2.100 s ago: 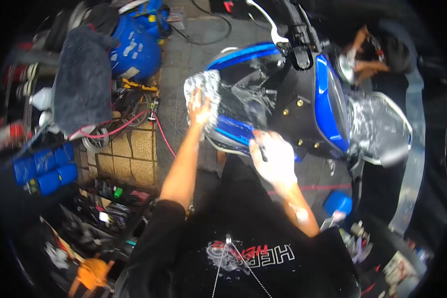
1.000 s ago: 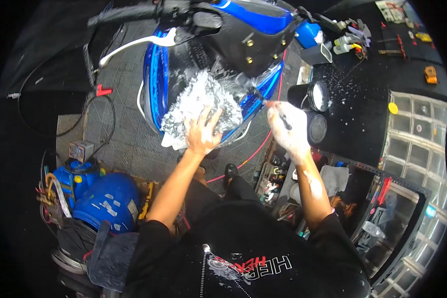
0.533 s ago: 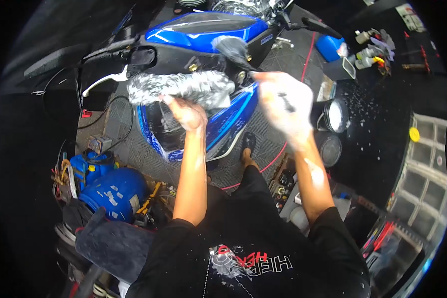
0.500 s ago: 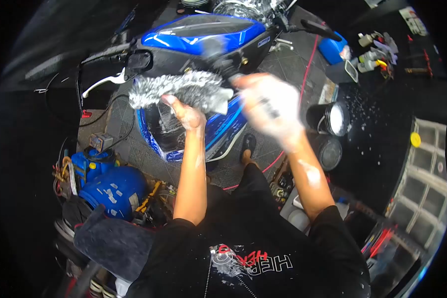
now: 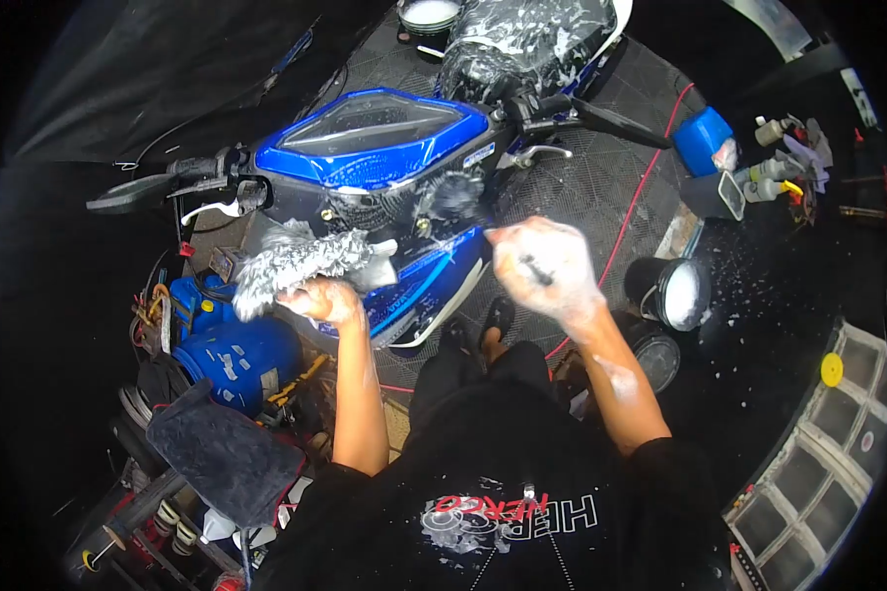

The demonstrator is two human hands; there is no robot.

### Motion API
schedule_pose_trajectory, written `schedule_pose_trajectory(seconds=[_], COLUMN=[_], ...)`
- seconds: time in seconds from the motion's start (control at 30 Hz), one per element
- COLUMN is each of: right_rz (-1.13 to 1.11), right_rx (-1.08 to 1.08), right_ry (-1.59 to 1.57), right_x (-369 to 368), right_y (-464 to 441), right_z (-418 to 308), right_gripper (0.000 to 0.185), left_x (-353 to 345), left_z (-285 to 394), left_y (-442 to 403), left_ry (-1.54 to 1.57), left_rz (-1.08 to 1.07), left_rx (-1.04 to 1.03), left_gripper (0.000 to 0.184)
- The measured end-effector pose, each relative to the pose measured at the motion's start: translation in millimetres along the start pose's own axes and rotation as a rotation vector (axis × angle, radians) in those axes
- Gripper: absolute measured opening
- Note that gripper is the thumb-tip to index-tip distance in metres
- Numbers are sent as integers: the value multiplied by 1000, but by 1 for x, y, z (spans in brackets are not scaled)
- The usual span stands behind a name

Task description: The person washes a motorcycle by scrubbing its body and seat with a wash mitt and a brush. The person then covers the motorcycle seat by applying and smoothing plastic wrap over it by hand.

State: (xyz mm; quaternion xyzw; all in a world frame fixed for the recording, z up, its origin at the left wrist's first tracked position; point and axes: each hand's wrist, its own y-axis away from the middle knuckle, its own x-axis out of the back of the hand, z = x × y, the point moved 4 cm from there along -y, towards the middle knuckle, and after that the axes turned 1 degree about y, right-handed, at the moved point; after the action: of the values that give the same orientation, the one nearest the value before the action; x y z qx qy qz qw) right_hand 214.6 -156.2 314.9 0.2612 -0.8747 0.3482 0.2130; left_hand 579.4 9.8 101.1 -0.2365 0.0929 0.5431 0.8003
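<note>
My left hand [image 5: 327, 299] is closed on a shaggy grey-and-white wash mitt [image 5: 310, 258], which hangs over the lower front of a blue-and-black scooter [image 5: 370, 167]. Foam covers much of my right hand [image 5: 544, 268], which is curled into a fist around a brush. The brush's dark, round bristle head [image 5: 455, 195] is blurred and lies against the scooter's black front panel, below the blue cowl. Most of its handle is hidden in my fist. Suds cling to the scooter's seat [image 5: 527, 44].
A black bucket of foam [image 5: 668, 293] stands to the right, beside a dark round lid [image 5: 655, 362]. A red hose [image 5: 629, 222] crosses the tiled floor. Blue jerrycan [image 5: 703, 140] and bottles [image 5: 764, 187] sit farther right. At left lie a blue drum [image 5: 241, 366] and a padded stool [image 5: 225, 448].
My view has shifted, showing more of the scooter. My left hand and the mitt have moved left and down, away from my right hand. The brush has moved down the front panel.
</note>
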Motion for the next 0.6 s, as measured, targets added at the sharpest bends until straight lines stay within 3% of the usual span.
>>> schedule_pose_trajectory(seconds=[0.03,0.07,0.13,0.17,0.2,0.23,0.27,0.33,0.4,0.47,0.53,0.57,0.6], right_rz=[187,369,277,190,102,184,250,81,-63,-95,-181,-307,-363], right_rx=[-140,-284,-129,-93,-47,-335,-98,-386,-341,-465,-473,-469,-511], right_ry=[-98,-195,-42,-48,-51,-181,-98,-247,-340,-508,-600,-574,-608], right_x=[5,8,25,28,27,23,40,41,35,32,30,37,43], right_y=[4,9,-18,-27,-36,-34,-55,-86,-115,-143,-162,-169,-175], right_z=[17,32,16,10,9,32,34,39,53,69,76,76,82], right_gripper=[7,11,11,11,11,8,7,8,10,13,14,15,18], left_x=[-20,-50,-137,-178,-209,-230,-245,-264,-289,-319,-339,-344,-346], left_z=[13,31,81,101,115,122,131,126,111,86,52,31,21], left_y=[-4,-3,1,3,1,-3,-8,-28,-54,-95,-124,-134,-135], left_ry=[405,242,-1054,-1362,-1451,-1473,-1498,-1473,-1542,-1704,-1715,-1692,-1730], left_rz=[-159,-148,-308,-377,-438,-507,-580,-733,-957,-1247,-1503,-1600,-1550], left_rx=[86,68,-351,-494,-540,-586,-625,-488,-293,-30,321,484,472], left_gripper=[27,32,42,48,54,57,59,65,73,85,104,114,112])
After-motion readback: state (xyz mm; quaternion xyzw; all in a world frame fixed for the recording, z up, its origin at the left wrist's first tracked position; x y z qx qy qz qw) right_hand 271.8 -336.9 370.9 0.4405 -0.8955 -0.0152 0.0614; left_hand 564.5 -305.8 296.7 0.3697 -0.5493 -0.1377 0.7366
